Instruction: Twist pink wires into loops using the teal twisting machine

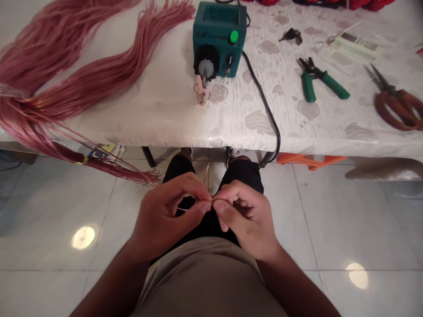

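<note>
We have our left hand point(165, 215) and right hand point(253, 222) meeting in front of the bench point(148, 119), each grip pinched closed on one thin pinkish strand point(212, 201) between the fingertips. To work it well, we should keep both pinches close and the tension light, avoiding kinks. On the bench we count one teal motor box point(220, 44), one pair of green-handled pliers point(309, 86) and one pair of scissors point(395, 103); the pink cords point(95, 94) are too many to count.
</note>
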Tool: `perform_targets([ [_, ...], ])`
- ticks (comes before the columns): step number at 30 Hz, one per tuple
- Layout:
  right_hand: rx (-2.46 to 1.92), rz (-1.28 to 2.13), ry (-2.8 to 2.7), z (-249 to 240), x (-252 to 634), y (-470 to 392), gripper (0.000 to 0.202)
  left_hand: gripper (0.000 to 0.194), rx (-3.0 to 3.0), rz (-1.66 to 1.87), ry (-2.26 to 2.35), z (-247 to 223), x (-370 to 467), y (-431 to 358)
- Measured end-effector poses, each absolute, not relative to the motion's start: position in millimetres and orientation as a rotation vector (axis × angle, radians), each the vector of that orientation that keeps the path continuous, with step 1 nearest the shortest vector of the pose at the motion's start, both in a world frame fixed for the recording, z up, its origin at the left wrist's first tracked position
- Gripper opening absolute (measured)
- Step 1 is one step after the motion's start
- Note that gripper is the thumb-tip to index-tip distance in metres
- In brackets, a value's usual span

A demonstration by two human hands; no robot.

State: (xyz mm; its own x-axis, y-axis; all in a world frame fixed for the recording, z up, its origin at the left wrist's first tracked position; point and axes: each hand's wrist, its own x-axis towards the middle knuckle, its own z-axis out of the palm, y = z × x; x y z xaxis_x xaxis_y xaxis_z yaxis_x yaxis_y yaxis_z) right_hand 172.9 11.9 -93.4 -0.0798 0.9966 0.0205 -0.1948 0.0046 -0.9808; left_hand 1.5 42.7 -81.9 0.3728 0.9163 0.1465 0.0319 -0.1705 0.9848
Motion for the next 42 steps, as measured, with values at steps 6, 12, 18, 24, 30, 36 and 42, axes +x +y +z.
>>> perform_targets([
  [6, -0.951, 1.436, -1.032, -97, 172, 11, 0.011, 0.004, 1.354, 1.037, 0.831, -86, 7, 43],
  [12, -0.949, 1.441, -1.013, -100, 171, 7, 0.011, 0.012, 1.387, 1.101, 0.847, -87, 8, 38],
  [18, -0.986, 1.384, -1.031, -100, 169, 8, 0.011, 0.02, 1.467, 1.131, 0.913, -85, 9, 34],
  [24, -1.023, 1.288, -1.097, -99, 170, 10, 0.01, 0.017, 1.514, 1.145, 0.879, -84, 7, 35],
  [30, -1.04, 1.092, -1.304, -99, 170, 9, 0.011, 0.008, 1.431, 0.974, 0.839, -82, 1, 43],
  [36, -0.997, 0.788, -1.582, -96, 174, 14, 0.017, 0.022, 1.491, 0.574, 0.822, -75, 0, 57],
  [42, -0.906, 0.688, -1.827, -89, 184, 19, 0.019, 0.028, 1.42, 0.401, 0.664, -78, -10, 66],
])
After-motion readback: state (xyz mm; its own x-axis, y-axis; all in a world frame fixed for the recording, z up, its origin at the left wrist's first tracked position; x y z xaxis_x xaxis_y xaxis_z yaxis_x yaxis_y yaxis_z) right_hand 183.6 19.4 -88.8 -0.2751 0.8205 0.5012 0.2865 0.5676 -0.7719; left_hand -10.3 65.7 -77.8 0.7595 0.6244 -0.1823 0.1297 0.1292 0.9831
